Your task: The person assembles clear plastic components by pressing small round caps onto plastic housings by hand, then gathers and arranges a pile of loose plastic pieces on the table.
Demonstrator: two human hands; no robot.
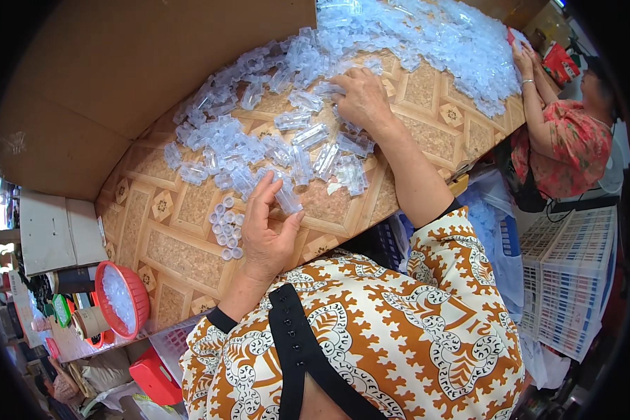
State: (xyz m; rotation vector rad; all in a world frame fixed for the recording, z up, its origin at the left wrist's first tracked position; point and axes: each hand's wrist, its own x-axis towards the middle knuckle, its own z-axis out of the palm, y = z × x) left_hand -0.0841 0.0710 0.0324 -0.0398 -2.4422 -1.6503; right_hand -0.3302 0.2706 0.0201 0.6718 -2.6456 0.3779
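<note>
From my remote seat I see the left hand [266,227] near the counter's near edge, fingers raised and loosely curled around one clear plastic tube [287,199], thumb and fingertips pinching its lower end. Just to the left of that hand, a small cluster of clear caps [227,227] stands upright on the counter [182,259]. The right hand [360,98] lies palm down further in, toward the middle of the counter, fingers spread and pressing on the loose pile of clear tubes [259,150]; whether it grips any of them I cannot tell. That pile runs across the counter to a much bigger heap [434,42] at the far right corner.

The counter carries a tan patterned covering of squares and diamonds. A large cardboard sheet [119,77] stands along its far left edge. Below the left corner sits a red basket [122,297] holding more clear pieces. At the far right edge another person [567,140] in a red flowered top reaches into the heap. White lattice crates [574,273] stand to the right.
</note>
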